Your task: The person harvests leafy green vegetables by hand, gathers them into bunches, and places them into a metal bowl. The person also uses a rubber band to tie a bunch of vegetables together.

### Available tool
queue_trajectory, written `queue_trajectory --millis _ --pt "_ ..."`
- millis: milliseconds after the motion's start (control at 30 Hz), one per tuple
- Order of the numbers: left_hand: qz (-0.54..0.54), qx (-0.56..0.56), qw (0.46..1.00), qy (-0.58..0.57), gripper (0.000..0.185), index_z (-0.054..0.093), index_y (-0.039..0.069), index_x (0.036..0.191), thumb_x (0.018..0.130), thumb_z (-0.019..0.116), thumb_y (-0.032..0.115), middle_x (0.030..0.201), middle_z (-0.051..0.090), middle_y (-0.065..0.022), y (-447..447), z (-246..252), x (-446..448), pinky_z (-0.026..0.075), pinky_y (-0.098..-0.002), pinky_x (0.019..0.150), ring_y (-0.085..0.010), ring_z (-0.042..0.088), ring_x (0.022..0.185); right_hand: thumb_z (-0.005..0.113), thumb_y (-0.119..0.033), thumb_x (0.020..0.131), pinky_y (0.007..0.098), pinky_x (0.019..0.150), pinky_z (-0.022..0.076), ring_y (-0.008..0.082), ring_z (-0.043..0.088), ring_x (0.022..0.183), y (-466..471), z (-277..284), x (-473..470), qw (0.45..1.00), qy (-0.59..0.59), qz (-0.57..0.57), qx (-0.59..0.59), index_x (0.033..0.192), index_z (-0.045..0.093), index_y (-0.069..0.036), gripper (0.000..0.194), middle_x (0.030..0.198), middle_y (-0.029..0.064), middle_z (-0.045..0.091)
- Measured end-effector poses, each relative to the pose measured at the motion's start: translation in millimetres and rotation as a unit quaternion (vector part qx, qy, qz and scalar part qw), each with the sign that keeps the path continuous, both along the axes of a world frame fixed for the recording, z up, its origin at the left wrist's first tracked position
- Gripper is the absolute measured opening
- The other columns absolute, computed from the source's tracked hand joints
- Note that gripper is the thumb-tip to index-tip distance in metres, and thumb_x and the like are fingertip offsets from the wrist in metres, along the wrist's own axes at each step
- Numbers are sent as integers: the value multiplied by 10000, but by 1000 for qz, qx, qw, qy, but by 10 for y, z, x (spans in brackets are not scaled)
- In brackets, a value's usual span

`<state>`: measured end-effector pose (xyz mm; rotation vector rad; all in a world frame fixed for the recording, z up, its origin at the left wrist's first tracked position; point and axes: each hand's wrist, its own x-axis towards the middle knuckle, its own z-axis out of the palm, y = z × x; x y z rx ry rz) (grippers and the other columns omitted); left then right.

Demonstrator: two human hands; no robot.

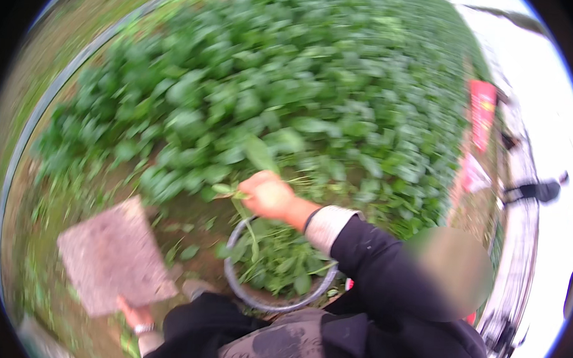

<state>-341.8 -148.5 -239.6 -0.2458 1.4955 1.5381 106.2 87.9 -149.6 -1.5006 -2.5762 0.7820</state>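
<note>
My right hand (268, 197) is closed around a few leafy green stems, above the far rim of a round grey basin (233, 279). Cut leafy greens (286, 262) lie heaped inside the basin, in front of my lap. Down at the left, my left hand (133, 312) holds the near edge of a square, flat, pinkish-brown board (114, 257), its fingers partly hidden by it. Beyond the basin grows a dense bed of broad-leaved green plants (252, 93). The picture is blurred by motion.
Loose leaves (189, 252) lie on bare soil between board and basin. A curved grey pipe (40, 100) runs along the left. At the right are a red bag (482, 112), white plastic sheeting (512, 271) and a distant person (536, 192). A blurred rounded shape (450, 272) covers part of the right side.
</note>
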Motion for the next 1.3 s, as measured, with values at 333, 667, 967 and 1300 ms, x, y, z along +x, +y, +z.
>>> queue_trajectory --millis 333,667,967,1300 --pt "-92 17 980 -174 682 323 106 1418 909 463 537 1368 456 -121 194 -657 -384 461 -379 929 -294 526 1141 665 -212 749 402 783 469 298 574 856 -1594 1265 1385 941 166 -243 164 895 649 -81 196 811 93 615" --pt "-396 221 766 456 210 551 49 1059 897 578 180 984 589 -47 571 2420 1713 451 -294 820 -160 559 893 635 -195 766 382 754 484 307 596 846 -1599 1480 1715 879 318 -300 188 924 667 -71 203 862 119 640" --pt "-845 81 72 524 517 562 135 1171 715 672 353 1144 603 -107 -317 409 4036 360 -493 994 -280 544 1117 643 -123 790 301 695 502 199 626 755 -1552 1590 1843 843 415 -311 144 932 669 -54 160 839 89 648" --pt "-780 233 -94 573 559 388 152 1363 836 498 304 1072 576 -148 -783 -564 3714 181 -662 1033 -319 528 1039 618 -143 756 409 669 464 332 572 747 -1696 1451 2122 842 401 -309 188 826 592 -38 129 747 131 570"
